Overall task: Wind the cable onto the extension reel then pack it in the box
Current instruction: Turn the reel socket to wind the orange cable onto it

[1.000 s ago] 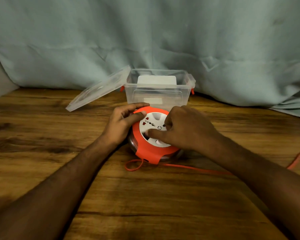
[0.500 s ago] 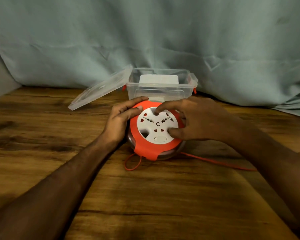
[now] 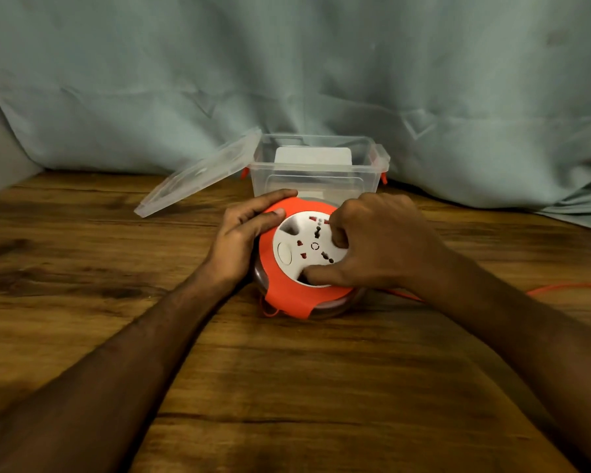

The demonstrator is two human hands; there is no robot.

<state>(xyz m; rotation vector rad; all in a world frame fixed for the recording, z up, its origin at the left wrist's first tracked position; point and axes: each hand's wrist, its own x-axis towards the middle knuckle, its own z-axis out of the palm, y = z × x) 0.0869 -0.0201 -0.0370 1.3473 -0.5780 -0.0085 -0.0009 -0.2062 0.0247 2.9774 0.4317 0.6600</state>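
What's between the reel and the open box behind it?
Nothing: in the head view the reel sits right against the box front, no gap showing.

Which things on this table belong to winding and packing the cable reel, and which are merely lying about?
Belong to the job:
- round orange and white plastic extension reel
- thin orange cable trailing right
- clear plastic box, open
- clear plastic lid leaning on the box
- left hand steadying the reel
- right hand on the white hub

Lying about:
- pale green cloth backdrop
- brown wooden table

A creased pale-green curtain (image 3: pixel 321 63) hangs behind a dark-grained wooden table (image 3: pixel 287 387) — dim, warm light.
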